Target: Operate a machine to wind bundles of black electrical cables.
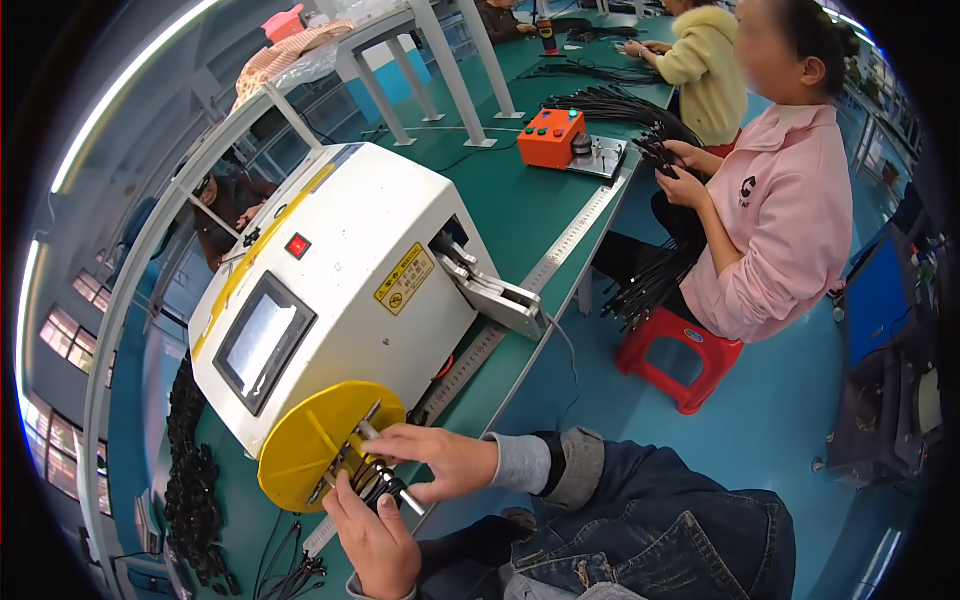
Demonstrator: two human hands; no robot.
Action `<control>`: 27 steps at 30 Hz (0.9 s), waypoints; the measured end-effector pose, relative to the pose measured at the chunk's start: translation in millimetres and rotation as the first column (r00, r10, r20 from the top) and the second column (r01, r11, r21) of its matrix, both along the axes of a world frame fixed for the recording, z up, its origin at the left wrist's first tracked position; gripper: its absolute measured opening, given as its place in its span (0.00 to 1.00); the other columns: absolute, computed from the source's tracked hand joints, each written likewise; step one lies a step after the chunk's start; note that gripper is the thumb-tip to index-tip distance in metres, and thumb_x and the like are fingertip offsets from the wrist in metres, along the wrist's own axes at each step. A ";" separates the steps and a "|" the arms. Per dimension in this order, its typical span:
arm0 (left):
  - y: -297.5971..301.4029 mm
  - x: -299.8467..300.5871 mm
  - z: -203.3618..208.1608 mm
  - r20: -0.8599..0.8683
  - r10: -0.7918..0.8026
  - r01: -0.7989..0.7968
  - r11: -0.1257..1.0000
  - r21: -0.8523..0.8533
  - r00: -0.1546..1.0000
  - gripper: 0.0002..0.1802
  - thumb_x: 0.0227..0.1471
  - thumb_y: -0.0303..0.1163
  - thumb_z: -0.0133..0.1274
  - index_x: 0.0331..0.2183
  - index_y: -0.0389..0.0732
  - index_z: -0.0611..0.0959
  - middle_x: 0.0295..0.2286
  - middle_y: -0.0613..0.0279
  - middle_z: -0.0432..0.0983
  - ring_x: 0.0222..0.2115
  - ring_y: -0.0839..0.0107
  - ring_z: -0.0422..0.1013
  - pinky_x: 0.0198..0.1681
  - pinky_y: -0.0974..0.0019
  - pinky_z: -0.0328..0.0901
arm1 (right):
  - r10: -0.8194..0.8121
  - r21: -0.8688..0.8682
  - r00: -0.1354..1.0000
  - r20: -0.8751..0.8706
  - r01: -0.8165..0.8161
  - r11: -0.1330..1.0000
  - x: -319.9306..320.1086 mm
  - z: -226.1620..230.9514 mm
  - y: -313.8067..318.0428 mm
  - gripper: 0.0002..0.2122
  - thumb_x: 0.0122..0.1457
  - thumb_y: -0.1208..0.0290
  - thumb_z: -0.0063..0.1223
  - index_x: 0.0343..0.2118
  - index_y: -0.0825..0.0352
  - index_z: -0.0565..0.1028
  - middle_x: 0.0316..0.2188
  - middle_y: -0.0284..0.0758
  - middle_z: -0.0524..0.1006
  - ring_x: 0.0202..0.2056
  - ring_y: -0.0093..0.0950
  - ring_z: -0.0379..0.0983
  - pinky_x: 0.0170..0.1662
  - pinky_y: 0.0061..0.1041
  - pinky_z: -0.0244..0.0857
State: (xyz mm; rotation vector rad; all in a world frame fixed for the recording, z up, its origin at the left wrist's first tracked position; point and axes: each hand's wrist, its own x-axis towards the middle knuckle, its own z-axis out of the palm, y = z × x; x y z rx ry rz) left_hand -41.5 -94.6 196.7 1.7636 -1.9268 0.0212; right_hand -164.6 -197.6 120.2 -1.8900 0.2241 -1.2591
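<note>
Green tabletop (pixel 490 180) stretches through a workshop as a person works two-handed at a white machine (pixel 370 220). Black cable (pixel 373 488) sits bunched at the metal pins (pixel 411 501) of a yellow disc (pixel 305 425), on the machine's near end. The left hand (pixel 375 545), thumb and fingers narrowly apart, meets the cable from below; the right hand (pixel 440 462) curls half-closed over the pins. Whether either has a firm grip cannot be told. Beside the machine, a ruler (pixel 575 235) follows the tabletop's edge toward an orange box (pixel 550 140). At right, a co-worker (pixel 780 220) in pink, seated on a red stool (pixel 690 385), holds a bunch of black leads (pixel 655 150). A dark pile (pixel 195 490) lies at left.
</note>
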 end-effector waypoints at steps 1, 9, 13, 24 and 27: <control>-0.8 -0.6 0.4 0.018 0.003 -0.002 1.000 -0.008 1.000 0.21 0.54 0.31 0.38 0.45 0.26 0.62 0.38 0.39 0.60 0.38 0.47 0.61 0.41 0.58 0.57 | 0.012 0.035 1.000 -0.005 -0.012 0.999 -0.5 -0.7 1.5 0.29 0.43 0.74 0.55 0.51 0.72 0.61 0.42 0.45 0.66 0.41 0.34 0.69 0.43 0.27 0.65; -3.0 -2.2 -3.1 -0.070 -0.005 0.005 1.000 0.000 0.998 0.13 0.55 0.32 0.38 0.36 0.31 0.69 0.26 0.47 0.67 0.25 0.50 0.66 0.28 0.60 0.60 | -0.194 0.103 0.976 0.100 0.184 0.977 13.7 -11.0 32.6 0.24 0.45 0.76 0.53 0.46 0.74 0.62 0.29 0.43 0.71 0.31 0.37 0.73 0.33 0.30 0.67; 2.1 -10.6 6.8 0.114 0.084 -0.078 0.995 -0.054 0.990 0.15 0.53 0.35 0.42 0.42 0.37 0.71 0.35 0.46 0.69 0.32 0.49 0.68 0.34 0.59 0.64 | -0.339 -0.013 0.928 0.154 0.345 0.939 17.3 -3.9 37.3 0.21 0.47 0.75 0.54 0.44 0.75 0.61 0.27 0.46 0.72 0.29 0.40 0.73 0.30 0.31 0.67; -3.4 -2.8 4.4 -0.012 0.014 -0.014 0.999 0.033 1.000 0.13 0.54 0.34 0.41 0.38 0.36 0.73 0.29 0.44 0.71 0.28 0.49 0.68 0.28 0.56 0.62 | -0.344 0.000 0.938 0.046 0.345 0.939 27.4 -7.0 35.3 0.15 0.52 0.69 0.50 0.35 0.72 0.60 0.16 0.44 0.71 0.19 0.39 0.72 0.19 0.31 0.64; -2.4 -2.9 3.6 0.019 0.014 -0.014 1.000 0.013 1.000 0.12 0.54 0.33 0.41 0.36 0.36 0.72 0.26 0.44 0.70 0.26 0.49 0.67 0.26 0.55 0.61 | -0.362 -0.013 0.932 0.002 0.362 0.932 28.1 -8.7 35.7 0.14 0.52 0.70 0.50 0.34 0.72 0.60 0.15 0.43 0.70 0.18 0.39 0.71 0.18 0.31 0.64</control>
